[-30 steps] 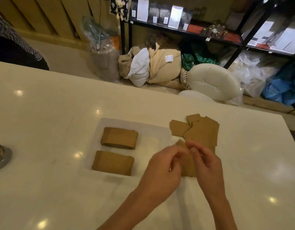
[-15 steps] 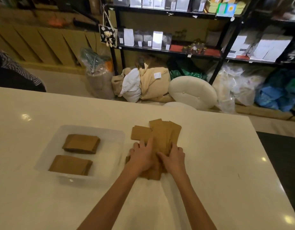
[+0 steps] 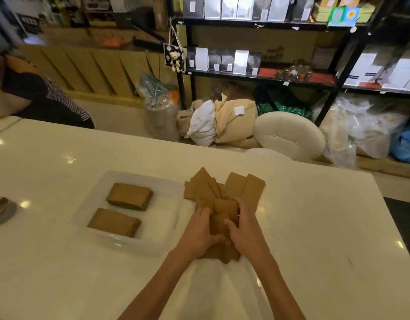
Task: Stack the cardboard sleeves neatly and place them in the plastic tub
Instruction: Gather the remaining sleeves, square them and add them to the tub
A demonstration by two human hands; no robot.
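Observation:
A loose heap of brown cardboard sleeves lies on the white table, fanned out at its far end. My left hand and my right hand press in on the near part of the heap from both sides, fingers curled around the sleeves. To the left stands the clear plastic tub. Inside it lie two neat stacks of sleeves, one farther and one nearer.
A round grey metal object sits at the table's left edge. A person in a striped sleeve sits beyond the far left corner. Past the table are a white stool, bags and black shelving.
Both hands have drawn the spread sleeves together into a tighter heap and now clasp it from the sides. The camera has tilted up and shifted, showing more of the shelves.

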